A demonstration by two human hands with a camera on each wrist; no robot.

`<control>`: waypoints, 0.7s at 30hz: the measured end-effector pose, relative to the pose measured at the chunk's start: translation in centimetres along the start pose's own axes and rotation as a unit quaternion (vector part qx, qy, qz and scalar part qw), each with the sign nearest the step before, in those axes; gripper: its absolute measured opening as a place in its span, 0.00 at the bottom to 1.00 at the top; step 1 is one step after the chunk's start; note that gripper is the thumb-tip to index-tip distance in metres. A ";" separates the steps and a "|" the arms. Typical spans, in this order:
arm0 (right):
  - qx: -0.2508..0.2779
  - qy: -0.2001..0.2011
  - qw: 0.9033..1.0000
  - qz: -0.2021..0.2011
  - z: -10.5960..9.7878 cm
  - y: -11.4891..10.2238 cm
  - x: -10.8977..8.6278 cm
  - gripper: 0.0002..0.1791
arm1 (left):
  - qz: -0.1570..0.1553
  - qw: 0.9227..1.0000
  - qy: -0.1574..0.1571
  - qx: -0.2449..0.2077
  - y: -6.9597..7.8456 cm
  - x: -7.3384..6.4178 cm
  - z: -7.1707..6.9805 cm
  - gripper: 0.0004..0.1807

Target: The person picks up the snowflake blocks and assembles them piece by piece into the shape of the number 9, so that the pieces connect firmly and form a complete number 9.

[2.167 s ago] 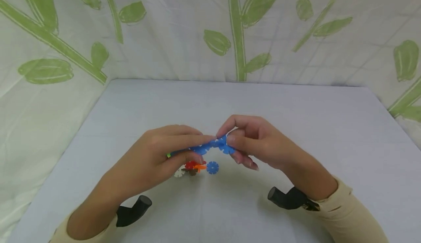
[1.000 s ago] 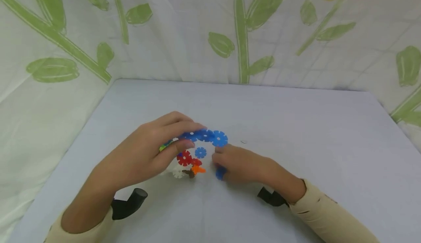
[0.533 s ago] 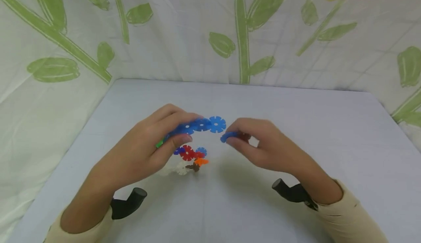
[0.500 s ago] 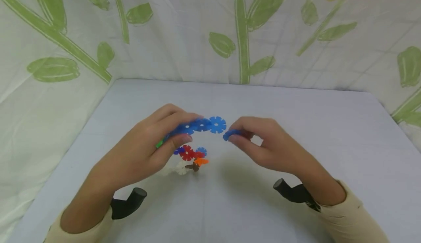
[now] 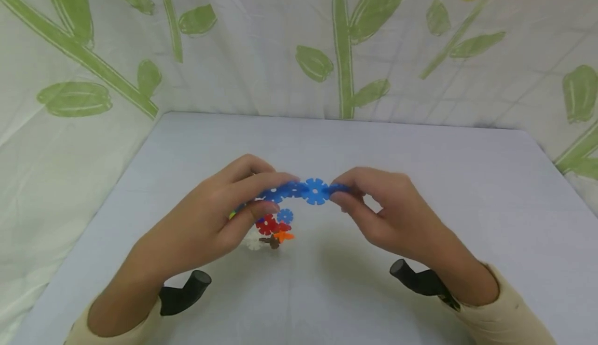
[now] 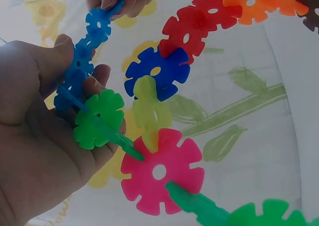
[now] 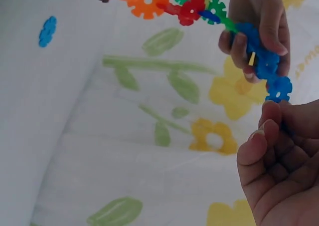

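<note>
My left hand (image 5: 205,215) grips a linked chain of notched snowflake discs by its blue part, thumb below and fingers above. A blue snowflake disc (image 5: 315,191) sticks out at the chain's right end. Between thumb and fingertips, my right hand (image 5: 397,210) pinches another blue snowflake disc (image 5: 340,188), edge-on and meeting that end disc at its rim. In the left wrist view the chain runs on through a green disc (image 6: 94,131) and a pink disc (image 6: 144,191). Yellow, dark blue and red discs (image 6: 184,36) branch off from there. My right fingers hide part of the pinched disc.
A loose blue disc (image 7: 47,31) lies on the white table (image 5: 420,153). Below my left hand in the head view hang orange (image 5: 284,236), brown (image 5: 271,241) and white discs (image 5: 254,241) of the chain. A cloth with painted leaves (image 5: 315,64) stands behind the table.
My right hand has gone down to the table, picked up a blue disc and brought it up against the chain's end. My left hand has kept its grip, rising and then lowering slightly.
</note>
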State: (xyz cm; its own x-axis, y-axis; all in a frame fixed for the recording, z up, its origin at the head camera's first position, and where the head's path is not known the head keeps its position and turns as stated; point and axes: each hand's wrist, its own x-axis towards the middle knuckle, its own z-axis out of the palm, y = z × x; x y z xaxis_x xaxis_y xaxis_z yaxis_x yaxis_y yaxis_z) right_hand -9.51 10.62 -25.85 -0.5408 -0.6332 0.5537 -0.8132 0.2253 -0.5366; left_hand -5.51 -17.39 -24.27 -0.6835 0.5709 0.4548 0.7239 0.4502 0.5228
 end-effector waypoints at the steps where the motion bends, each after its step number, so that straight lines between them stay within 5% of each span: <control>1: -0.008 0.002 1.000 -0.002 0.0 -0.1 -0.1 0.02 | 0.002 1.000 0.000 -0.003 0.0 0.0 0.1 0.23; 9: -0.022 0.021 0.999 -0.030 0.3 -0.3 0.0 0.11 | 0.013 1.000 0.015 0.009 -0.1 0.1 0.5 0.23; 21: 0.019 0.008 1.000 0.004 0.8 1.5 0.3 0.12 | 0.022 0.999 0.039 0.018 0.0 0.1 -0.7 0.25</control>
State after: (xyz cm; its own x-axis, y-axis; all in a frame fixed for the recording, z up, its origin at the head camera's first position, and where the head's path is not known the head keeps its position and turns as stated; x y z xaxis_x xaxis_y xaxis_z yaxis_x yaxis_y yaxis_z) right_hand -10.74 10.18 -26.94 -0.5502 -0.6203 0.5590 -0.8006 0.2017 -0.5642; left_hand -5.60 -17.81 -23.77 -0.6549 0.5363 0.5324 0.7555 0.4506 0.4755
